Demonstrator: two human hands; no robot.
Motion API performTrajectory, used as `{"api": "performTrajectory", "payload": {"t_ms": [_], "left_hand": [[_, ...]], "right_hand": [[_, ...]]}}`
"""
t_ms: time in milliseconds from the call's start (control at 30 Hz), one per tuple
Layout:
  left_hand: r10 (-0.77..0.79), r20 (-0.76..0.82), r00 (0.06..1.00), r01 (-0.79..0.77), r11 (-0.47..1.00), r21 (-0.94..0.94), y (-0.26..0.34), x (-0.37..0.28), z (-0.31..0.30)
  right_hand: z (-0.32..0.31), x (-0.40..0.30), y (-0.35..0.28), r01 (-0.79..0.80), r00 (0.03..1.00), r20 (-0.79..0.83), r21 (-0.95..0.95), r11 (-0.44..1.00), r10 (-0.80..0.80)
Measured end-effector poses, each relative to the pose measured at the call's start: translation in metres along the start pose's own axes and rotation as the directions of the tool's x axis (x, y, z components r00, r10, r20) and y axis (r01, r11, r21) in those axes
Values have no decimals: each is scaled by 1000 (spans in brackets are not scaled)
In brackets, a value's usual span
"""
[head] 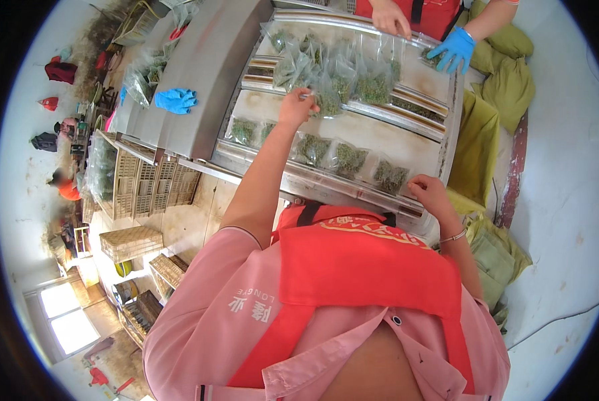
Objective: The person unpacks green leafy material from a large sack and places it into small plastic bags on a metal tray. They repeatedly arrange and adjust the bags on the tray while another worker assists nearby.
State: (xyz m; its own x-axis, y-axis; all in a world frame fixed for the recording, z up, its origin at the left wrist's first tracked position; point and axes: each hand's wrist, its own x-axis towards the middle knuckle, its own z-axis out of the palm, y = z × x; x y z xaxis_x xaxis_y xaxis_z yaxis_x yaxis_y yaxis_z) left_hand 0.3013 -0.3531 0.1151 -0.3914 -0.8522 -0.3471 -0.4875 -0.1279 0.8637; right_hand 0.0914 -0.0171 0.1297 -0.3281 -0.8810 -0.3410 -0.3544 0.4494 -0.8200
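My left hand [298, 107] reaches over the metal-framed table [374, 126], its fingers pinched at the edge of a clear plastic bag of green, grainy plant pieces [328, 102]. That bag lies at the near side of a pile of similar bags [293, 65]. Along the near ledge, several small filled bags [349, 159] stand in a row, partly behind my left forearm. My right hand [427, 191], fingers curled, is beside the rightmost bag [390, 176] of this row; whether it grips the bag's edge cannot be told.
Across the table, a person's bare hand [390, 19] and blue-gloved hand [454, 50] are near another bag [429, 57]. A blue glove [176, 101] lies on the steel cover [199, 75] at left. Plastic crates [149, 185] stand left, and green sacks [507, 90] lie right.
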Motion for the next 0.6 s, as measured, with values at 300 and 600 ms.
{"api": "performTrajectory", "payload": {"t_ms": [300,600], "left_hand": [[551,149,821,-539,834,-118,51,-92,79],[182,628,756,-246,969,16,33,-136,120]], "right_hand": [[-1,3,-28,-325,943,246,827,459,226],[-9,-3,20,-382,907,271,849,365,322]]}}
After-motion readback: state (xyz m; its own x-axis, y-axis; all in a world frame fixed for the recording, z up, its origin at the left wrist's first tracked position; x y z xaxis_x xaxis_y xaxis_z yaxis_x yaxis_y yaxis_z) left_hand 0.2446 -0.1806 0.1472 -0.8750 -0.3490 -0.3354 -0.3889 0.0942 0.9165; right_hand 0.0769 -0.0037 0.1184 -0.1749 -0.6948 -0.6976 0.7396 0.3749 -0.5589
